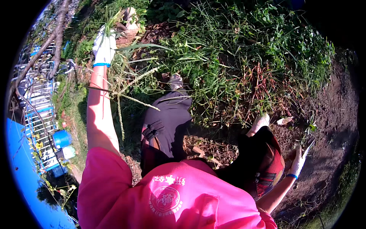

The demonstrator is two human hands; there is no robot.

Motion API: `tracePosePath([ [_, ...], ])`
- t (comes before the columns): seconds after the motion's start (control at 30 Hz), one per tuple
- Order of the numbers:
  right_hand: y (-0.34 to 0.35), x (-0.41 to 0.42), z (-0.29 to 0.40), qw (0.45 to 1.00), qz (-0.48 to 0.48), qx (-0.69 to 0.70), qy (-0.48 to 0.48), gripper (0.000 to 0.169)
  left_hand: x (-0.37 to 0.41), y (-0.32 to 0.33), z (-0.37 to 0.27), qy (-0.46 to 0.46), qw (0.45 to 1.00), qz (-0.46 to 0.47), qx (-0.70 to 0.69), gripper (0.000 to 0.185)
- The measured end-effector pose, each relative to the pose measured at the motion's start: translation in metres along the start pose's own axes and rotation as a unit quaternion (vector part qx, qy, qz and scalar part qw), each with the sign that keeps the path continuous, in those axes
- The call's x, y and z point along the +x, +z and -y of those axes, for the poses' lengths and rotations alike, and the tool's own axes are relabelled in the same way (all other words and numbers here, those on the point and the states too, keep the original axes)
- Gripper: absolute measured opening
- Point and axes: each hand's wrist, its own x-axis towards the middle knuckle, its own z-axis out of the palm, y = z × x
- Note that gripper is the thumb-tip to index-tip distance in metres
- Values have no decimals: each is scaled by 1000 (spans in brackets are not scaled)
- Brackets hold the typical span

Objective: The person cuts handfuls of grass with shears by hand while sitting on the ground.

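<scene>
My left hand [104, 47], in a white glove with a blue cuff, reaches far out at the upper left. It is closed around a tuft of green grass [110, 24]. Grass stalks with seed heads [121, 93] spread below the hand and across the view of my forearm. Low on the right, my right hand [298, 163], gloved alike, is beside my bent knee, over bare soil [328, 148]. A pale pointed shape extends from it; I cannot tell whether it is fingers or a held thing. Dense grass and weeds [217, 57] grow in front of me.
A tree stump or cut log [131, 28] stands beside the left hand. Reddish stems [258, 80] lie among the weeds, with a pale flat piece [284, 120] on the soil. Branches [58, 37], a white and blue fence [41, 100] and a blue barrel [62, 139] are farther left.
</scene>
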Motion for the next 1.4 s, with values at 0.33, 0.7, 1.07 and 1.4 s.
tracePosePath([
  [0.33, -110, -76, -78, 987, -85, 110, 76, 46, -221, -151, 108, 25, 961, 174, 214, 41],
  [0.7, -84, -91, 74, 984, -161, 21, -75, 23, -351, -70, 205, -175, 722, 652, 149, 50],
  [1.07, 21, -128, 279, 953, 7, -118, -278, 26, -205, 12, -31, -73, 857, 393, -325, 38],
  [1.4, 220, 35, 240, 915, 183, -296, -206, 41, -161, 144, -220, 67, 775, 472, -415, 34],
])
